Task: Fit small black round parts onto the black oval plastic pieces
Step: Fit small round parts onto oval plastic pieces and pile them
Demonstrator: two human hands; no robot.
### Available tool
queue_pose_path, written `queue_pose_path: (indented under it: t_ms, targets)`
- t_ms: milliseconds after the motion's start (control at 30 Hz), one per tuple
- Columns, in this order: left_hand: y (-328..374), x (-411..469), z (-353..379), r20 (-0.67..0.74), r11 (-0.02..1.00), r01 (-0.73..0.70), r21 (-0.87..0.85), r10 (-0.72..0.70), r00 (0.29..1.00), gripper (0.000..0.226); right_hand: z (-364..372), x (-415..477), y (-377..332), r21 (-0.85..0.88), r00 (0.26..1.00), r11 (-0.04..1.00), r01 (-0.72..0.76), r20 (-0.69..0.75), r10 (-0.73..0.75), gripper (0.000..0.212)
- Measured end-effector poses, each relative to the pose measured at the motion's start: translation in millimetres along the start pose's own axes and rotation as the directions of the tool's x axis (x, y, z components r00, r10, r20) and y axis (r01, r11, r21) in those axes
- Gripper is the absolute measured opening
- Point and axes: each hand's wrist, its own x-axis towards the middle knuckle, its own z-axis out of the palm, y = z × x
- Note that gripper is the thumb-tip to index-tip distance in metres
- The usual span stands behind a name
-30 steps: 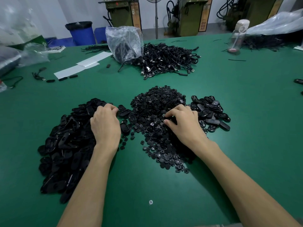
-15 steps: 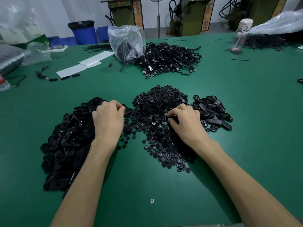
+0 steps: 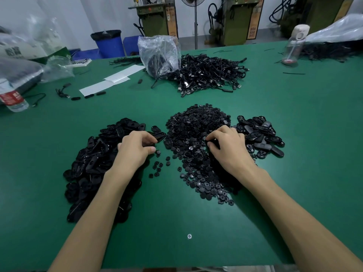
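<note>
The small round parts (image 3: 196,134) lie in a wide heap in the middle of the green table (image 3: 304,134), and some few are scattered off its near-left edge. The right hand (image 3: 229,150) rests on this heap, with its fingers curled down into the parts and the thumb drawn close to the forefinger. Whether one part is already caught between them I cannot tell, because everything there is black on black.

Just beside the heap, on the left, is the large pile of oval pieces (image 3: 92,160). The left hand (image 3: 135,150) is at the inner edge of that pile, and its thumb and forefinger are closed on one oval piece (image 3: 149,143), of which only a dark strip shows between them. On the right of the heap, touching it, is a smaller group of oval pieces (image 3: 259,134) (probably the ones already fitted, though I cannot confirm it).

I judge that the step in hand is the picking: one oval piece on the left, one round part on the right. The next move calls for bringing both hands together above the bare table, turning the oval piece so that its seat faces up, and pressing the round part in squarely.

Farther away are a heap of black cables (image 3: 210,73) and a clear plastic bag (image 3: 159,54).
</note>
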Motion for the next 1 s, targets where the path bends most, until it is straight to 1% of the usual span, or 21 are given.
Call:
queue_pose_path:
  t_ms: [33,133,167,267,367,467,567,600,633,700,733,833,867,900,1000]
  targets:
    - [-0.9,0.9,-1.0,-0.005,1.000,0.001,0.001,-0.001,1.000,0.025,0.0,0.0,-0.3,-0.001,1.000,1.000,0.000,0.000,0.000,0.016]
    - [-1.2,2.4,-1.3,-0.054,0.999,0.031,-0.025,-0.032,0.998,0.045,-0.3,0.0,-0.7,-0.003,1.000,1.000,-0.005,0.003,0.005,0.016]
    - [-1.9,1.7,-0.3,-0.076,0.999,0.036,-0.015,-0.037,0.996,0.047,-0.6,0.1,-0.7,0.000,1.000,1.000,-0.007,0.004,0.007,0.016]
    - [-8.3,-0.1,3.5,-0.160,1.000,-0.008,0.019,0.011,0.987,0.034,-1.2,-0.4,-1.2,0.000,1.000,1.000,-0.008,0.008,0.008,0.017]
    - [-11.8,-1.9,2.4,-0.238,0.998,-0.042,-0.042,0.031,0.971,0.028,-1.7,-0.5,-1.8,-0.002,1.000,1.000,-0.006,0.006,0.006,0.017]
    - [-9.1,-2.4,0.8,-0.253,0.985,-0.095,-0.142,0.057,0.966,0.023,-2.7,-1.3,-2.2,-0.002,1.000,1.000,-0.003,0.000,0.003,0.015]
    - [-2.6,-4.9,4.4,-0.252,0.934,-0.142,-0.328,0.059,0.966,0.021,-4.4,-1.7,-3.2,-0.011,1.000,1.000,0.008,-0.001,-0.008,0.012]
    - [0.2,-5.4,6.3,-0.240,0.896,-0.146,-0.418,0.046,0.970,0.021,-5.0,-1.7,-3.8,-0.016,1.000,1.000,0.009,-0.002,-0.009,0.012]
    - [4.0,-5.6,8.5,-0.210,0.838,-0.141,-0.527,0.032,0.977,0.022,-5.5,-1.7,-4.7,-0.023,1.000,1.000,0.008,-0.006,-0.008,0.013]
    - [14.0,-4.8,13.6,-0.097,0.666,-0.081,-0.741,0.012,0.995,0.024,-6.4,-1.6,-5.9,-0.037,1.000,0.999,0.006,-0.018,-0.007,0.016]
    - [20.1,-3.6,17.0,-0.029,0.577,-0.031,-0.816,0.013,0.999,0.024,-7.0,-1.2,-5.9,-0.040,1.000,0.999,0.005,-0.022,-0.006,0.017]
    - [37.4,0.0,31.9,0.135,0.367,0.104,-0.924,0.057,0.989,0.028,-8.0,0.5,-6.2,-0.021,0.999,1.000,0.007,-0.037,-0.008,0.018]
    - [43.0,1.0,37.9,0.166,0.327,0.128,-0.936,0.090,0.982,0.029,-8.3,1.1,-6.1,-0.006,0.998,1.000,0.012,-0.064,-0.013,0.017]
    - [48.3,1.4,43.9,0.183,0.309,0.137,-0.941,0.126,0.975,0.028,-8.3,1.1,-5.7,0.009,0.995,1.000,0.018,-0.101,-0.017,0.016]
    - [60.3,-0.1,58.8,0.192,0.278,0.134,-0.951,0.194,0.962,0.027,-8.1,-1.0,-4.8,0.106,0.978,0.994,0.038,-0.209,-0.016,0.012]
